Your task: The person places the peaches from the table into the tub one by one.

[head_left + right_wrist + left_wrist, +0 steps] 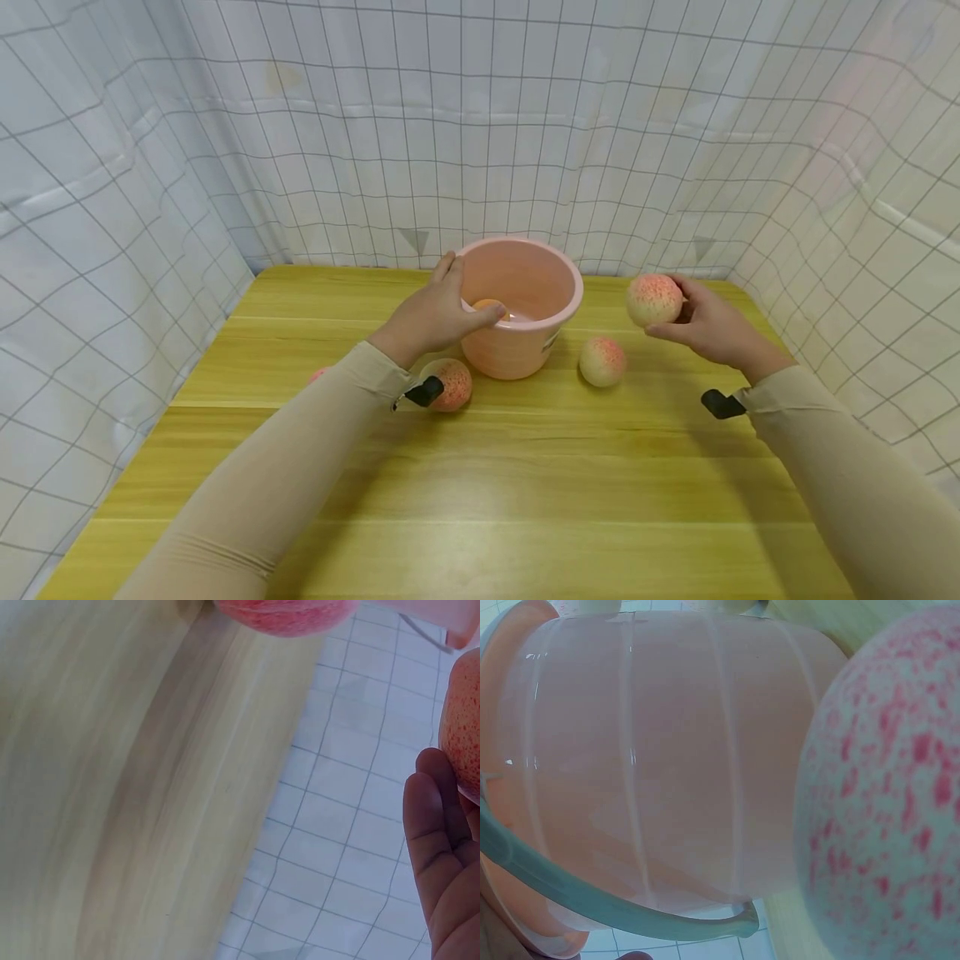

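My left hand grips the left rim of a pink plastic bucket, its thumb lying over the near edge. A round orange fruit shows inside the bucket, partly hidden by that hand. My right hand holds a cream-and-pink peach above the table, to the right of the bucket. Only part of that held peach shows in the right wrist view. A second peach sits on the table between the bucket and my right hand. The bucket's grey-green handle hangs along its side in the left wrist view.
Another speckled peach rests just left of the bucket, partly behind my left wrist. Behind the left forearm peeks a small pink patch of something. The wooden table ends at a white grid-patterned curtain at the back and sides.
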A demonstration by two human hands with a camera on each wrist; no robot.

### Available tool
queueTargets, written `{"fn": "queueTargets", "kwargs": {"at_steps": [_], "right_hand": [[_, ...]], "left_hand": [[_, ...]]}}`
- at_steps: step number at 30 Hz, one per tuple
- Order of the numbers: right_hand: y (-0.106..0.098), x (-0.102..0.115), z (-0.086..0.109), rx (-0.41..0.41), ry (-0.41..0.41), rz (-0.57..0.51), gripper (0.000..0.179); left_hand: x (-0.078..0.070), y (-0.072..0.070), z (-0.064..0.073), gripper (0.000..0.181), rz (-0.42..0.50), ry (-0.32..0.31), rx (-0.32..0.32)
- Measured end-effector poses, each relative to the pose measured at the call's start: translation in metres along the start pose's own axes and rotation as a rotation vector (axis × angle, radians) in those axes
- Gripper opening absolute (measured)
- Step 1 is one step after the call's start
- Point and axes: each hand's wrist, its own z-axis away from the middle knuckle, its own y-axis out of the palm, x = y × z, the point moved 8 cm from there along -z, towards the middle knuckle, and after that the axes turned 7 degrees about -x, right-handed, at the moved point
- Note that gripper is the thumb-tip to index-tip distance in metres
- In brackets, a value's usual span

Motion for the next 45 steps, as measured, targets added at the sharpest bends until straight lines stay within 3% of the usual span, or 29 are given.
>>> {"fn": "queueTargets", "kwargs": {"at_steps": [13,28,45], "right_hand": [[0.0,0.028,-0.012,-0.01,-0.007,-0.03,0.077],[0.001,0.06,-0.028,-0.029,-0.074,-0.015,0.075],[0.021,0.099,-0.049,-0.033,-0.178,-0.041,0.07]], "left_hand": [[0.0,0.0,0.001,0.118,0.003,0.006,-0.005],[0.002,0.001,0.001,0.123,0.002,0.005,0.002],[0.002,0.001,0.0,0.124,0.002,0.004,-0.001]]}}
